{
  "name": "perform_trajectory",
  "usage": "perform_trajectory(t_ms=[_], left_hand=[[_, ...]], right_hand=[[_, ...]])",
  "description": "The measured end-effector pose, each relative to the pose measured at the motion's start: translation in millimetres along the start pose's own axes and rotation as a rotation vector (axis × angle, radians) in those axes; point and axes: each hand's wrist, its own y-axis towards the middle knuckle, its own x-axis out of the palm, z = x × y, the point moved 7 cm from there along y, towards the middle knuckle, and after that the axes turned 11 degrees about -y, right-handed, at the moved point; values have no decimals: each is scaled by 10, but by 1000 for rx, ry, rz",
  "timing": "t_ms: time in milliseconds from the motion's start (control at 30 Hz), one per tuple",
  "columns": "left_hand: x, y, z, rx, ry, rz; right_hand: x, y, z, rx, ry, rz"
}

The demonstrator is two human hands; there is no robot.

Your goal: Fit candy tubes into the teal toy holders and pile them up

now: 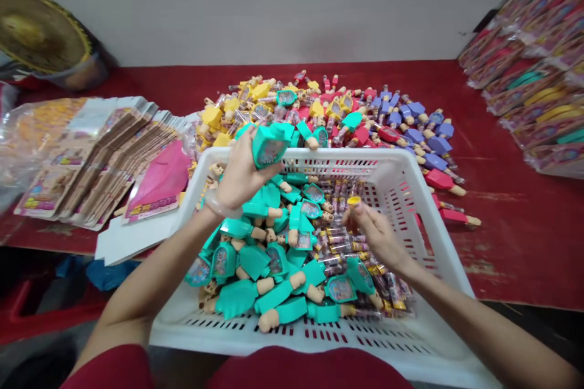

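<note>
My left hand is closed around a teal toy piece with a clear window, held up over the back rim of a white plastic basket. Other teal parts crowd beside it, so I cannot tell whether it holds more than one. Above the right part of the basket, my right hand pinches a small tube with a yellow end; the rest of the tube is hidden by the fingers. Teal pieces with beige, rounded handles fill the basket's left and middle. Clear tubes with yellow ends lie to their right.
Behind the basket, yellow, pink-red and purple pieces are heaped on the red table. Printed cards and a pink packet lie left. Packaged toys are stacked at right.
</note>
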Motion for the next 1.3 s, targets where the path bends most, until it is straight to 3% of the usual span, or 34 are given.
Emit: perform_trajectory(t_ms=[67,200,300,467,567,633,800,933,1200,1300], left_hand=[[181,-148,46,-56,-126,-142],[687,-789,-37,-236,-248,-599],[798,-1078,-127,-332,-226,-732],[829,-1123,35,-175,-193,-733],[905,-1182,72,-214,-222,-716],[982,-1250,19,-371,-356,-717],[1266,-1538,-129,-1000,-880,-815],[1391,-1661,-161,-1264,-1102,-807],[1451,-1787,-126,-1281,-1112,-911],[1425,-1777,-81,-1211,-1069,-909]], right_hand=[[98,-65,-56,-107,-154,-34],[260,-136,-156,-309,-364,-84],[369,-178,-181,-393,-524,-126],[569,-274,-85,-384,-926,-233],[638,-352,-82,-454,-1019,-246],[645,-400,-125,-542,-1021,-201],[598,-486,-227,-673,-1060,-63],[609,-526,-224,-633,-1124,-92],[648,-673,-186,-564,-1147,-173],[659,-694,-184,-506,-1123,-236]])
